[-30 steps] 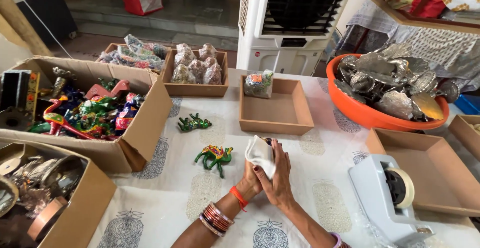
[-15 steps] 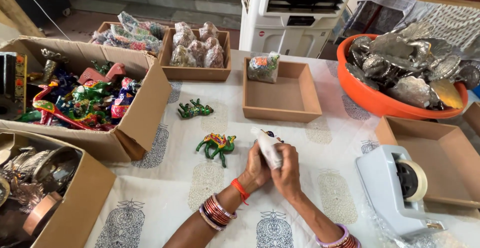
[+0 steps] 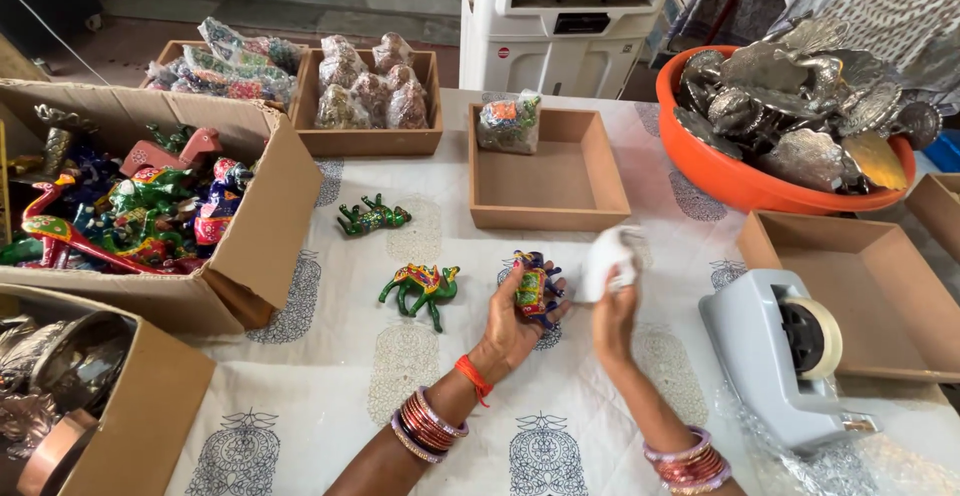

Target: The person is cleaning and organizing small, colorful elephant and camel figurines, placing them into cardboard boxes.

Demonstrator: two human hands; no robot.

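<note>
My left hand (image 3: 512,322) holds a small painted animal figurine (image 3: 533,284), blue, red and yellow, above the printed tablecloth. Just to its right my right hand (image 3: 612,312) grips a crumpled white wrapping piece (image 3: 611,256), pulled away from the figurine. A green painted camel figurine (image 3: 424,287) lies on the cloth left of my left hand. Farther back a green painted elephant figurine (image 3: 369,217) lies on its side.
A shallow brown tray (image 3: 590,184) with one wrapped packet (image 3: 509,122) sits ahead. A cardboard box of painted figurines (image 3: 262,218) stands left, a box of metal pieces (image 3: 150,406) near left. Orange basin (image 3: 735,178) of silver pieces, tape dispenser (image 3: 795,353) and empty tray (image 3: 880,296) at right.
The white wrapping that covered the object in both hands has come off to the right in my right hand, leaving the painted figurine bare in my left hand.
</note>
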